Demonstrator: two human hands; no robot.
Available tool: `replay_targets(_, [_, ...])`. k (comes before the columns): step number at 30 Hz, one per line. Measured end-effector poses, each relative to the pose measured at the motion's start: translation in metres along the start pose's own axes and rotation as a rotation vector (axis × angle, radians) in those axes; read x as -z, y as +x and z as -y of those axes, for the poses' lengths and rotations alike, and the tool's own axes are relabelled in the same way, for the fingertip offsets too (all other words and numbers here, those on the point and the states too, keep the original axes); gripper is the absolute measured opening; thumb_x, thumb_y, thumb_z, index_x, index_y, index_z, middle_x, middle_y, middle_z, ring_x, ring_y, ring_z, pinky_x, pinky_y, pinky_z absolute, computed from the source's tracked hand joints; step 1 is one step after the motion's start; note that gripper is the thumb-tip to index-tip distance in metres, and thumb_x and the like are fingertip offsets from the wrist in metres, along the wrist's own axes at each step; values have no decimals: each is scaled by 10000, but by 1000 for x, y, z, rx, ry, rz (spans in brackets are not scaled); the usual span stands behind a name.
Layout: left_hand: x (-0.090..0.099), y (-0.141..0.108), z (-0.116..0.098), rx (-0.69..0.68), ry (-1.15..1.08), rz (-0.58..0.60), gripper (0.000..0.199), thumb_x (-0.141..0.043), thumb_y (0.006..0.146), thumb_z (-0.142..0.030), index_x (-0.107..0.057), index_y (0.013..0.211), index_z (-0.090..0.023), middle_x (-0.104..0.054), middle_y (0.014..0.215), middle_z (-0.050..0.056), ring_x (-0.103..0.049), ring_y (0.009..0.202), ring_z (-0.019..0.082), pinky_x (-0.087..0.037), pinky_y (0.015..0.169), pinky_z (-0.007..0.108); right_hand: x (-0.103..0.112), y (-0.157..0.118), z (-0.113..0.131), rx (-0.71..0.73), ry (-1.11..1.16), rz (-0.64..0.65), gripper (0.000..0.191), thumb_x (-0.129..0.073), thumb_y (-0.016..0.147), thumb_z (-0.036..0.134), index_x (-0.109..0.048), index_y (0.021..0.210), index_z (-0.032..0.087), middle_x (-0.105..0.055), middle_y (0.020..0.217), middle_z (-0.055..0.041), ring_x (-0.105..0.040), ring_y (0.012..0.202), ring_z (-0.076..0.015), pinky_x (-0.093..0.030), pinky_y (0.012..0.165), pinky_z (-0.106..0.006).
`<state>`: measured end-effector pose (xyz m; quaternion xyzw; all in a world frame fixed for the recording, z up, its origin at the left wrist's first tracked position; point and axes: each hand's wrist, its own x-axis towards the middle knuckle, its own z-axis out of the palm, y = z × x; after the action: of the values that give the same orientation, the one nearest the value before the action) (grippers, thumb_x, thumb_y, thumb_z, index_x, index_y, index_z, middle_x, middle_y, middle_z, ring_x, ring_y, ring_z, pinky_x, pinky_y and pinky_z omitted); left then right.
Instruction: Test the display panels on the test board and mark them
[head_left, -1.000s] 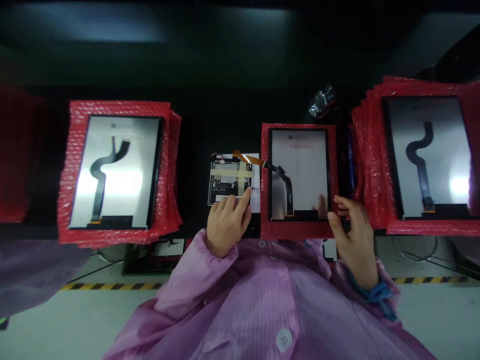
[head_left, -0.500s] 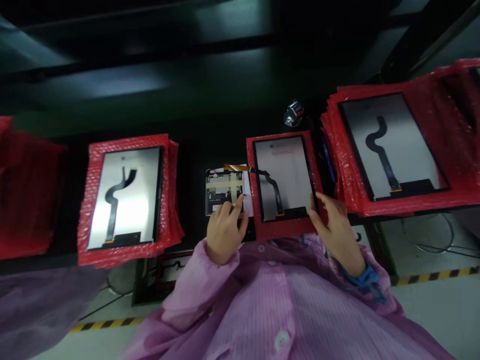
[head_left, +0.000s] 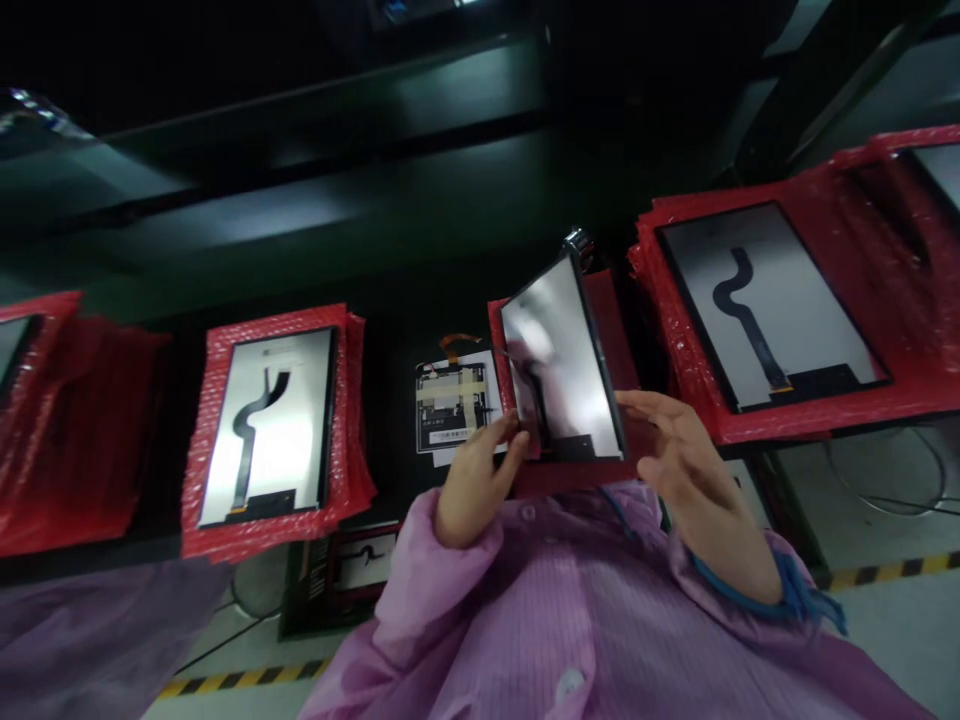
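An LCD screen (head_left: 562,350) with a silvery back and a dark ribbon cable (head_left: 537,395) stands tilted over a red bubble-wrap sheet (head_left: 611,330), its right side raised. My left hand (head_left: 480,475) is closed at the screen's lower left edge, thumb and forefinger on it. On the other side, my right hand (head_left: 690,480) has its fingers stretched out, their tips at the screen's right edge and the thumb apart. Left of the screen lies a small circuit board (head_left: 450,405) with yellowish tape and an orange flex cable (head_left: 451,345), on a white sheet.
Red-wrapped stacks flank the work spot, one topped by a left screen (head_left: 289,430), another by a right screen (head_left: 780,310). A shiny metal object (head_left: 577,248) stands behind the tilted screen. Below the black table's front edge sits a dark crate (head_left: 300,590).
The screen has gone from lying flat to tilted, right side up. Its cable has come away from the orange flex cable. My left hand has moved from the board to the screen's edge.
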<state>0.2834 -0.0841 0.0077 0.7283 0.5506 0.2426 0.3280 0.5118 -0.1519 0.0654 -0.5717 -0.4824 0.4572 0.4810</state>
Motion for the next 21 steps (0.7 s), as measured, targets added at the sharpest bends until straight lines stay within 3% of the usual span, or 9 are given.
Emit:
replay_targets(1, [7,5,-2,68,-86,-5,359,-497,977,-485,-706,1036,-199,-768,934,86,-728,878,252,-585,824,397,-6,1,10,74,-6,80,463,-557,962,360,-448,1408,309,-483,1461,-70,-459,1378,-232,-407,1167,-437])
replay_targets(3, [18,13,-7,122,-289,-130,404,-459,979,-536,-704,956,-215,-762,944,77,-730,902,237,-589,833,381,-21,5,24,220,-19,280,558,-584,951,372,-372,1461,295,-455,1479,-89,-435,1390,-236,-392,1179,-445])
replay_targets(6, [26,21,-16,66,-633,-325,464,-346,994,-554,-630,1209,-256,-676,1298,85,-643,1210,253,-557,987,422,-48,18,21,327,12,461,612,-573,946,466,-347,1473,251,-470,1457,-119,-435,1369,-254,-399,1165,-481])
replay_targets(9, [31,21,-24,171,-845,-273,535,-280,993,-547,-484,1411,-283,-569,1455,88,-596,1284,283,-560,1002,477,-76,30,-1,212,-62,317,543,-451,1000,486,-350,1464,222,-473,1454,-133,-409,1365,-258,-366,1172,-537])
replay_targets(11, [35,20,-26,281,-872,-286,516,-338,971,-517,-509,1394,-275,-604,1415,88,-615,1254,307,-568,983,498,-92,33,-15,131,-177,233,561,-413,1008,499,-346,1469,186,-455,1471,-159,-369,1380,-284,-311,1185,-590])
replay_targets(13, [39,20,-27,336,-872,-349,450,-450,920,-469,-594,1293,-263,-660,1339,77,-626,1232,316,-568,979,494,-103,32,-23,166,-223,287,655,-455,978,546,-329,1483,148,-426,1494,-187,-334,1399,-314,-286,1188,-611])
replay_targets(15, [42,22,-26,340,-879,-421,366,-549,857,-429,-667,1143,-235,-706,1253,74,-655,1183,319,-578,963,474,-108,30,-26,287,-147,403,738,-507,941,579,-309,1502,143,-417,1509,-181,-313,1420,-310,-311,1189,-572])
replay_targets(17, [44,24,-22,346,-891,-480,312,-619,805,-430,-698,1008,-206,-738,1166,84,-686,1114,327,-596,922,454,-107,28,-25,363,-57,421,712,-500,948,568,-316,1506,167,-426,1511,-154,-317,1428,-281,-326,1192,-520])
replay_targets(21, [47,21,-4,366,-805,-527,354,-598,814,-490,-731,947,-190,-765,1024,116,-721,1000,345,-625,824,447,-99,32,-30,141,-145,220,576,-416,1008,487,-347,1503,202,-416,1529,-134,-327,1434,-267,-263,1212,-533])
